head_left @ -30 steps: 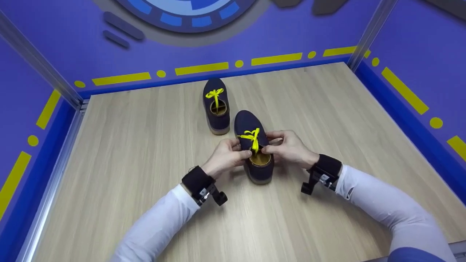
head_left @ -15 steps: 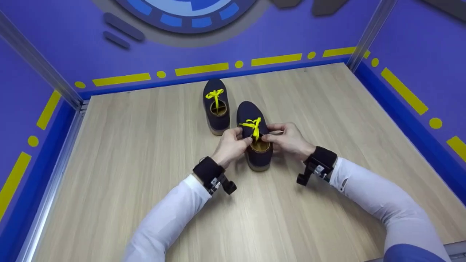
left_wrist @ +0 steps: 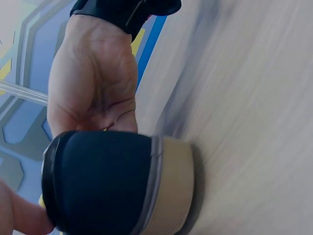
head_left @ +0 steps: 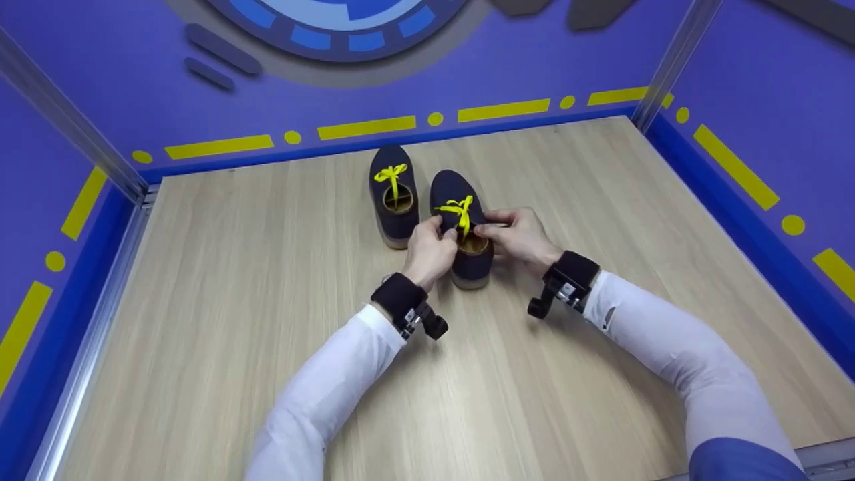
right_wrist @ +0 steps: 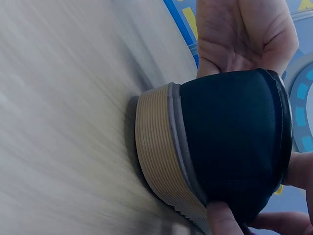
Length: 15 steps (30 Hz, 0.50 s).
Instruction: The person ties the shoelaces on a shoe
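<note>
Both hands hold a dark shoe with yellow laces (head_left: 463,212), toe towards the back wall. My left hand (head_left: 431,250) grips its left side, thumb at the collar of the shoe (head_left: 446,187). On the opposite side my right hand (head_left: 524,237) has its thumb at the opening and its fingers along the outer side. The right wrist view shows the dark heel (right_wrist: 230,142) and ribbed tan sole (right_wrist: 154,142), upright close over the table. A matching shoe (head_left: 395,226), its laces tied in a bow, stands just left of the held one.
The wooden table (head_left: 234,300) is bounded by a blue back wall (head_left: 367,100) and side walls with yellow markings. The toe of the standing shoe is close to the back wall. Metal rails (head_left: 100,341) run along the left edge.
Both hands have moved the held shoe away from the person, towards the back wall, so it now lies more nearly alongside the other shoe. The other shoe has stayed in place.
</note>
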Each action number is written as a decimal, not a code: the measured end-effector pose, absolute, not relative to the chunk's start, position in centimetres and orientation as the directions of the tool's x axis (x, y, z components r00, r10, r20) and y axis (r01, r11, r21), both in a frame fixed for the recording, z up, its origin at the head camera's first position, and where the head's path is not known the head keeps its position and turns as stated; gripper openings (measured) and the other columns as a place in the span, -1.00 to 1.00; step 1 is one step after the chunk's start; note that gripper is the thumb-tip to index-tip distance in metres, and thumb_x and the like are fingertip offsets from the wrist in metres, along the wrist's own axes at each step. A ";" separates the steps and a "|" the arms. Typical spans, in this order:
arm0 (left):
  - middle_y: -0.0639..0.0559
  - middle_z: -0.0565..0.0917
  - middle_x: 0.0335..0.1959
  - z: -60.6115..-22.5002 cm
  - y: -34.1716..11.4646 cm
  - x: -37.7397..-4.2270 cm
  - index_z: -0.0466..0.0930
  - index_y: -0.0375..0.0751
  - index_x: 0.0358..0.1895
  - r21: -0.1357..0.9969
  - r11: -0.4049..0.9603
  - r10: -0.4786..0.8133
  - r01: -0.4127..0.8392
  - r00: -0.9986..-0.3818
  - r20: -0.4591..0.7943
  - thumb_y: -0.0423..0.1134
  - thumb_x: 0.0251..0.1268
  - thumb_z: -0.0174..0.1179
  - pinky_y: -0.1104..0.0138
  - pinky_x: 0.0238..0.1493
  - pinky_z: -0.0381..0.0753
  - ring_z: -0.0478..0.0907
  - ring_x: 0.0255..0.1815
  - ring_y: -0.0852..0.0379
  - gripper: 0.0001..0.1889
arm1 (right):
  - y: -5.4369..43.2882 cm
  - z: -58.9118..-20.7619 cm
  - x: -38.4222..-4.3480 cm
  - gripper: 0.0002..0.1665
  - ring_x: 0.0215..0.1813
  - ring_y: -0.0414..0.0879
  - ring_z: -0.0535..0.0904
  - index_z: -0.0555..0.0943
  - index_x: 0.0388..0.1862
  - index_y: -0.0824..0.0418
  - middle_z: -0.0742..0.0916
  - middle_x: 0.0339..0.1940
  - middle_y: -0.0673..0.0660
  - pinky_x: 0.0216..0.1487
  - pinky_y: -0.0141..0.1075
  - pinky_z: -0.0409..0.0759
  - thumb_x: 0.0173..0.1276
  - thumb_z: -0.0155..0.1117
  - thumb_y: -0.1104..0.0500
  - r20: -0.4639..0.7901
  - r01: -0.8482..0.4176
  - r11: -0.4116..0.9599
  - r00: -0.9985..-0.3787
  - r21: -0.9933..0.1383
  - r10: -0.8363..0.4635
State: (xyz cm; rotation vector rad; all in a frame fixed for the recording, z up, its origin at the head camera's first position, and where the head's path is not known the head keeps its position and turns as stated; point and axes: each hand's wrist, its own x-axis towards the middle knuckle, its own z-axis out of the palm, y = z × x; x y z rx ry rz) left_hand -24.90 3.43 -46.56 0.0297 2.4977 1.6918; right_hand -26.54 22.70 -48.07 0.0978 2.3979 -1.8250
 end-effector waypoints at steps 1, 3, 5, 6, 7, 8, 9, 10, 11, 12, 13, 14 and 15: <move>-0.28 0.46 0.53 -46.6 3.7 -25.1 0.35 -0.40 0.54 0.925 0.375 0.067 -0.054 -0.994 -0.086 -0.27 0.59 0.08 0.18 0.60 0.34 0.37 0.59 -0.08 -0.45 | 22.7 -48.1 -26.9 -0.34 -0.03 -0.16 0.79 0.60 0.37 0.34 0.74 0.26 0.32 -0.13 -0.41 0.75 0.35 0.53 0.15 -0.137 0.128 0.277 -0.991 -0.952 -0.011; -0.24 0.49 0.51 -46.7 4.1 -25.6 0.38 -0.36 0.53 0.925 0.376 0.031 -0.054 -0.997 -0.071 -0.28 0.58 0.06 0.18 0.59 0.35 0.40 0.57 -0.06 -0.47 | 22.5 -48.1 -27.6 -0.34 -0.03 -0.15 0.78 0.61 0.37 0.33 0.75 0.26 0.31 -0.15 -0.42 0.74 0.34 0.54 0.15 -0.129 0.128 0.289 -0.992 -0.949 0.015; -0.21 0.52 0.50 -46.9 4.5 -26.1 0.42 -0.32 0.52 0.928 0.368 0.002 -0.060 -0.998 -0.065 -0.28 0.58 0.02 0.19 0.58 0.36 0.42 0.56 -0.05 -0.49 | 22.4 -48.2 -28.4 -0.35 -0.03 -0.16 0.78 0.62 0.37 0.30 0.75 0.27 0.28 -0.16 -0.44 0.73 0.34 0.54 0.12 -0.135 0.140 0.298 -0.990 -0.944 0.035; -0.20 0.53 0.49 -47.0 4.7 -26.4 0.43 -0.31 0.51 0.929 0.366 -0.010 -0.062 -0.998 -0.062 -0.28 0.59 0.00 0.20 0.57 0.37 0.42 0.55 -0.05 -0.49 | 22.2 -48.2 -28.8 -0.35 -0.04 -0.17 0.77 0.62 0.37 0.29 0.75 0.27 0.28 -0.18 -0.43 0.73 0.34 0.53 0.12 -0.138 0.144 0.294 -0.990 -0.945 0.041; -0.19 0.51 0.51 -47.0 4.9 -26.6 0.42 -0.30 0.52 0.931 0.359 -0.020 -0.066 -0.998 -0.063 -0.28 0.59 -0.02 0.20 0.58 0.36 0.41 0.56 -0.05 -0.49 | 22.1 -48.2 -29.2 -0.35 -0.05 -0.16 0.77 0.62 0.37 0.29 0.75 0.27 0.28 -0.19 -0.43 0.73 0.34 0.53 0.12 -0.138 0.146 0.290 -0.989 -0.946 0.047; -0.19 0.50 0.52 -47.1 5.1 -26.9 0.40 -0.30 0.53 0.932 0.356 -0.029 -0.069 -0.998 -0.063 -0.28 0.60 -0.04 0.20 0.58 0.35 0.39 0.57 -0.05 -0.48 | 22.0 -48.2 -29.6 -0.36 -0.05 -0.16 0.77 0.63 0.36 0.28 0.75 0.26 0.28 -0.21 -0.42 0.73 0.34 0.53 0.11 -0.138 0.147 0.288 -0.989 -0.946 0.052; -0.19 0.48 0.54 -47.1 5.3 -27.2 0.38 -0.31 0.54 0.932 0.356 -0.037 -0.072 -0.997 -0.063 -0.27 0.61 -0.07 0.20 0.59 0.33 0.38 0.59 -0.05 -0.48 | 21.9 -48.2 -30.0 -0.36 -0.05 -0.15 0.78 0.63 0.36 0.27 0.76 0.26 0.27 -0.22 -0.42 0.73 0.35 0.53 0.10 -0.138 0.148 0.288 -0.989 -0.946 0.056; -0.19 0.46 0.55 -47.2 5.5 -27.5 0.36 -0.32 0.55 0.930 0.360 -0.045 -0.073 -0.997 -0.061 -0.27 0.63 -0.08 0.21 0.60 0.32 0.36 0.60 -0.06 -0.48 | 21.8 -48.2 -30.4 -0.37 -0.05 -0.14 0.78 0.63 0.37 0.26 0.76 0.26 0.27 -0.23 -0.41 0.74 0.35 0.52 0.10 -0.138 0.149 0.286 -0.989 -0.946 0.059; -0.19 0.44 0.56 -47.3 5.7 -27.8 0.35 -0.33 0.56 0.927 0.368 -0.054 -0.072 -0.997 -0.056 -0.26 0.64 -0.10 0.21 0.60 0.32 0.35 0.60 -0.06 -0.48 | 21.8 -48.1 -30.8 -0.37 -0.04 -0.10 0.79 0.64 0.36 0.27 0.76 0.24 0.28 -0.24 -0.40 0.75 0.35 0.52 0.10 -0.130 0.141 0.285 -0.990 -0.948 0.058; -0.20 0.41 0.58 -47.3 5.8 -28.1 0.31 -0.34 0.58 0.924 0.374 -0.063 -0.073 -0.997 -0.054 -0.25 0.65 -0.12 0.22 0.61 0.30 0.33 0.62 -0.07 -0.46 | 21.7 -48.1 -31.2 -0.38 -0.03 -0.09 0.79 0.64 0.36 0.26 0.76 0.24 0.28 -0.24 -0.39 0.75 0.36 0.51 0.10 -0.123 0.136 0.290 -0.990 -0.947 0.063; -0.21 0.38 0.60 -47.3 6.0 -28.4 0.28 -0.35 0.59 0.923 0.378 -0.072 -0.075 -0.996 -0.052 -0.25 0.66 -0.13 0.21 0.62 0.29 0.32 0.63 -0.07 -0.46 | 21.6 -48.1 -31.6 -0.39 -0.01 -0.07 0.79 0.65 0.35 0.26 0.76 0.25 0.28 -0.24 -0.39 0.76 0.37 0.50 0.09 -0.115 0.130 0.297 -0.991 -0.946 0.067; -0.21 0.38 0.60 -47.3 6.2 -28.8 0.27 -0.36 0.59 0.921 0.383 -0.081 -0.075 -0.996 -0.047 -0.24 0.67 -0.13 0.21 0.62 0.29 0.32 0.62 -0.08 -0.46 | 21.6 -48.2 -31.9 -0.40 0.02 -0.05 0.78 0.65 0.35 0.25 0.76 0.25 0.27 -0.24 -0.40 0.76 0.38 0.50 0.08 -0.108 0.125 0.305 -0.992 -0.944 0.072; -0.21 0.38 0.60 -47.4 6.4 -29.1 0.27 -0.36 0.59 0.919 0.388 -0.089 -0.076 -0.995 -0.045 -0.24 0.67 -0.14 0.21 0.62 0.29 0.33 0.62 -0.08 -0.46 | 21.6 -48.2 -32.2 -0.40 0.04 -0.04 0.77 0.66 0.35 0.24 0.75 0.26 0.26 -0.23 -0.41 0.75 0.38 0.49 0.07 -0.097 0.117 0.317 -0.992 -0.941 0.078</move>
